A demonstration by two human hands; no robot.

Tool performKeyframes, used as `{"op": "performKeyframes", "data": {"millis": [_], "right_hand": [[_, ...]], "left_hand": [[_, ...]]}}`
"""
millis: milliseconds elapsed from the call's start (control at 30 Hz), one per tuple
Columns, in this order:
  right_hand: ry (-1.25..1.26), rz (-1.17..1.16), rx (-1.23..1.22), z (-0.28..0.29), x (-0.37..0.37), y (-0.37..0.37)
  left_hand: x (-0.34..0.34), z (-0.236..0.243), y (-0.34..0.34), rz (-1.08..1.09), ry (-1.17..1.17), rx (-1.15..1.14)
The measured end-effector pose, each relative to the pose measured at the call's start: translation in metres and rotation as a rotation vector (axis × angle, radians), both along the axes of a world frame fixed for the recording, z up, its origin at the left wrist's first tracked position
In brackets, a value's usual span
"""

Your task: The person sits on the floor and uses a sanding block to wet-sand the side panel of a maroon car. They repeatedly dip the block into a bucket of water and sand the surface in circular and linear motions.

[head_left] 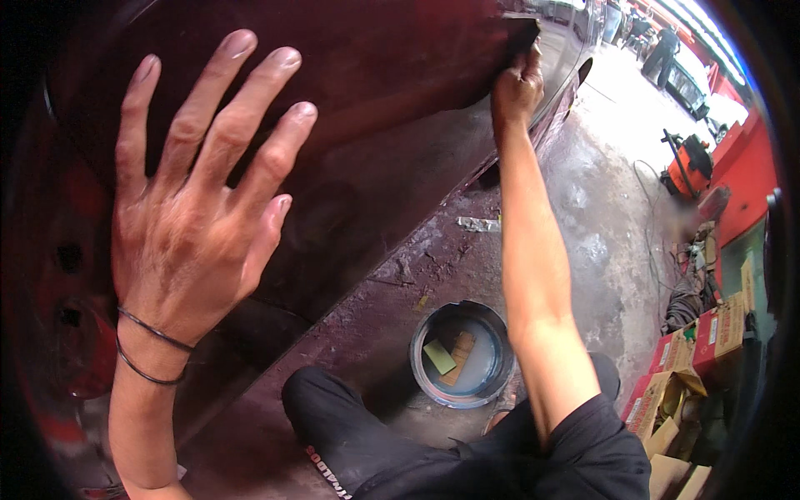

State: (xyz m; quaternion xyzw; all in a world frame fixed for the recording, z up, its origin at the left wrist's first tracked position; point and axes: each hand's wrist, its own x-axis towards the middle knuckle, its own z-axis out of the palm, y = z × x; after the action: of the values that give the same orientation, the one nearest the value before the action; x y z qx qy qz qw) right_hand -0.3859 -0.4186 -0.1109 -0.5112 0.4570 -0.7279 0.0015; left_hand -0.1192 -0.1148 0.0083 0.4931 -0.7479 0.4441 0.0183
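Observation:
My left hand (192,179) is raised with its fingers spread, in front of a dark maroon car body panel (375,196). Nothing is in it, and two thin dark bands circle the wrist. Whether the palm touches the panel cannot be seen. My right arm stretches far forward along the panel's edge. There my right hand (518,87) is closed at a thin black sheet-like piece (522,35), whose kind I cannot make out. Between my legs stands a round bucket (419,379) of cloudy water, with a green block (439,357) and a tan ridged piece (458,354) in it.
A strip of crumpled tape or paper (478,225) lies on the stained floor (592,267). Opened cardboard boxes (718,333) line the right side. Farther off are an orange and black machine (690,167) with a cable, a person (662,57) and another car (687,83).

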Motion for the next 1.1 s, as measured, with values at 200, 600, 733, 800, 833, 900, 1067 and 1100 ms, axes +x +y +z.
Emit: {"op": "performKeyframes", "data": {"millis": [200,600,733,800,833,900,1067,1100], "right_hand": [[0.18,0.241,-0.28,-0.061,0.087,0.104],[-0.056,0.23,-0.207,-0.081,0.079,0.082],[0.018,0.144,-0.177,-0.088,0.043,0.048],[-0.033,0.039,-0.11,-0.082,0.008,-0.005],[-0.069,0.01,-0.052,-0.08,-0.003,-0.02],[-0.098,0.018,-0.015,-0.082,-0.003,-0.018],[-0.07,0.202,-0.055,-0.128,0.081,0.082],[-0.041,0.208,-0.007,-0.144,0.088,0.089]], "left_hand": [[-0.002,0.006,0.005,0.095,-0.153,-0.016],[-0.006,0.005,-0.003,0.056,-0.282,-0.043],[-0.011,0.005,-0.004,0.049,-0.293,-0.052],[-0.011,0.004,-0.008,0.037,-0.292,-0.054],[-0.011,0.004,-0.008,0.035,-0.292,-0.056],[-0.012,0.002,-0.009,0.033,-0.291,-0.058],[-0.011,0.003,-0.004,0.049,-0.304,-0.057],[-0.012,0.004,-0.004,0.047,-0.307,-0.058]]}}
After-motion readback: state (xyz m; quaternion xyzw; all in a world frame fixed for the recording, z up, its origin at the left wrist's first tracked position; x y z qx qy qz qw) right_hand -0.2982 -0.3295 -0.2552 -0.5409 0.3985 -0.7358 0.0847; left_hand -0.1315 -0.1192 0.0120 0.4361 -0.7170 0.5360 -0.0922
